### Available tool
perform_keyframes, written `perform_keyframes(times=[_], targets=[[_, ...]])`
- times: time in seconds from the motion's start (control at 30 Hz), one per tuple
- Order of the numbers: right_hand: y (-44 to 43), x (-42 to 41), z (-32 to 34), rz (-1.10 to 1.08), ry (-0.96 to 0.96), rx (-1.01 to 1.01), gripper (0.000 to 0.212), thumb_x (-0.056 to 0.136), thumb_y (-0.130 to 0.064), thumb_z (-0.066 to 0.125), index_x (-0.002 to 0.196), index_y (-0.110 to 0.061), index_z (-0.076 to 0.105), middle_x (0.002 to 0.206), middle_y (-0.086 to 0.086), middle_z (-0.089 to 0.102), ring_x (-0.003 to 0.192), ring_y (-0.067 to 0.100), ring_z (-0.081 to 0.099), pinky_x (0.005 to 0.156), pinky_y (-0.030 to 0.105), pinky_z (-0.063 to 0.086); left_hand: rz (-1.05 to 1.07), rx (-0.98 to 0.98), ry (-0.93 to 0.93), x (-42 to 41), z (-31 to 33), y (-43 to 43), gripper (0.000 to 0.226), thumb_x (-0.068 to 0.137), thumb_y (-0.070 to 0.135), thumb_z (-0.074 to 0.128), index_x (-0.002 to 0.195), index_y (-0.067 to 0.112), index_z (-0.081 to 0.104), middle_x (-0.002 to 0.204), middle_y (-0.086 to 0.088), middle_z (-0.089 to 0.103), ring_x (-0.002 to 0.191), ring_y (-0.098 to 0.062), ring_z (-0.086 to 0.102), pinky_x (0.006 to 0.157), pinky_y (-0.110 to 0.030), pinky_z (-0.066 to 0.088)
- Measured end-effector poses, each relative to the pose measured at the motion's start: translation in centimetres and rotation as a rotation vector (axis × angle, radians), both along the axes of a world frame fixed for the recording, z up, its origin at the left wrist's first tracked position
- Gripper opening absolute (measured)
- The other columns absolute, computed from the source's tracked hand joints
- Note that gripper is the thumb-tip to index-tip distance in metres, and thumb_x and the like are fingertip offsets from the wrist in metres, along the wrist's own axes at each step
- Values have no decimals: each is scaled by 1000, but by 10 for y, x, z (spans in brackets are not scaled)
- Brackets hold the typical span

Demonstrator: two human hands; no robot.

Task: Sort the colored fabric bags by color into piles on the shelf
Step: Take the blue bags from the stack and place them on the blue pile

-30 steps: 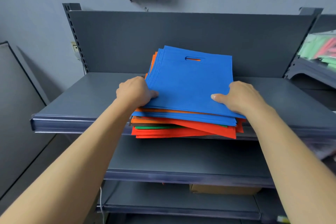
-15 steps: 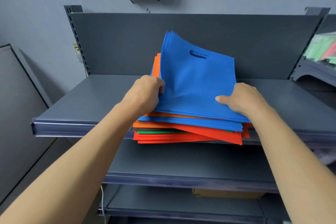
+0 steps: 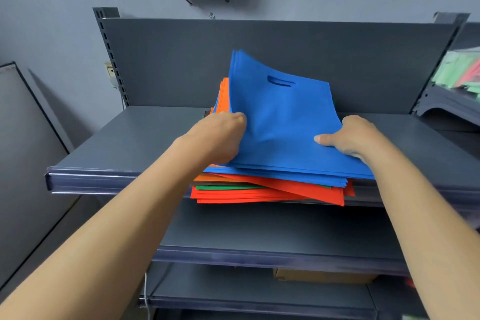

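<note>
Blue bags [image 3: 285, 125], cutout end rearward

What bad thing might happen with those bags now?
The mixed pile sticks out past the front edge of the shelf, so pulling might drag it off.
The left hand and right hand hold several thin blue bags together; some might slip out.
Other blue bags lie lower, under an orange bag, and might get missed.
</note>
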State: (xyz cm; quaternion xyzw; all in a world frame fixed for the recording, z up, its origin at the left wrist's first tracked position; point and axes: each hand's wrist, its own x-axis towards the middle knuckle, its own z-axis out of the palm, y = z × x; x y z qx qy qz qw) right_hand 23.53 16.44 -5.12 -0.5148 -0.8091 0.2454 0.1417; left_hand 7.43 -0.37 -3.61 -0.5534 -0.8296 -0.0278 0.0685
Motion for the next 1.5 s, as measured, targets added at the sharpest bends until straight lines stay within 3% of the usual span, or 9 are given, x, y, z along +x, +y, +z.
perform_keyframes(times=[0.17, 0.4, 0.53, 0.63, 0.73, 0.8, 0.97, 1.27, 1.5], targets=[[-5, 3, 1, 8, 47, 47, 55, 84, -28, 69, 124, 5, 49, 128, 19, 53, 116, 35, 53, 95, 45, 44, 74, 2, -154, 0, 13, 11, 43, 86, 0, 46, 123, 13, 30, 77, -8, 45, 59, -19, 38, 48, -30, 27], [-3, 11, -1, -21, 77, -13, 65, 83, -42, 68, 127, -3, 42, 126, 10, 50, 100, 24, 49, 71, 32, 37, 193, 78, -312, -12, -1, 20, 23, 86, 6, 54, 92, 19, 36, 75, 1, 36, 79, -22, 37, 51, -24, 25], [-7, 10, -3, 7, 108, -11, 41, 85, -37, 67, 101, -5, 48, 111, 11, 54, 89, 24, 51, 68, 34, 41, 162, 117, -317, -3, 4, 14, 24, 83, -6, 40, 98, 11, 49, 96, -12, 45, 84, -26, 39, 64, -29, 35], [-11, 10, -1, -44, 174, 35, 39, 85, -25, 68, 107, 4, 53, 106, 17, 57, 86, 28, 55, 70, 37, 45, 168, 151, -374, 0, 5, 8, 49, 87, -2, 39, 134, 12, 46, 135, -12, 43, 107, -30, 51, 76, -28, 39], [-8, 15, 1, -99, 277, 18, 25, 81, -17, 71, 76, -7, 49, 69, 8, 42, 57, 21, 41, 50, 29, 34, 174, 259, -431, 1, 2, 2, 53, 88, 1, 45, 139, 14, 41, 142, -9, 38, 118, -26, 48, 83, -26, 39], [-7, 19, 2, -93, 380, -64, 33, 78, -14, 73, 71, -7, 42, 67, 8, 42, 54, 19, 36, 48, 25, 28, 137, 336, -412, 6, 2, -3, 53, 89, -1, 43, 139, 14, 41, 138, -8, 38, 113, -27, 50, 83, -28, 41], [-18, 21, 18, -23, 577, 41, 31, 87, -21, 61, 110, -1, 53, 111, 9, 58, 86, 25, 58, 63, 29, 46, 35, 641, -249, 23, 12, -20, 43, 94, -1, 39, 135, 12, 40, 129, -10, 36, 85, -38, 54, 78, -44, 46], [-63, 26, 51, 173, 832, 316, 22, 92, -11, 52, 103, -5, 34, 97, 3, 45, 77, 17, 43, 54, 28, 38, 64, 897, -84, 46, 26, -47, 40, 94, 0, 40, 133, 10, 40, 122, -15, 33, 58, -39, 46, 58, -46, 44], [-102, 17, 40, 345, 809, 430, 35, 91, -1, 50, 120, 1, 33, 101, 18, 54, 88, 38, 54, 77, 52, 45, 255, 920, -45, 63, 13, -88, 42, 91, -4, 39, 131, 11, 44, 126, -16, 33, 60, -43, 48, 58, -48, 44]])
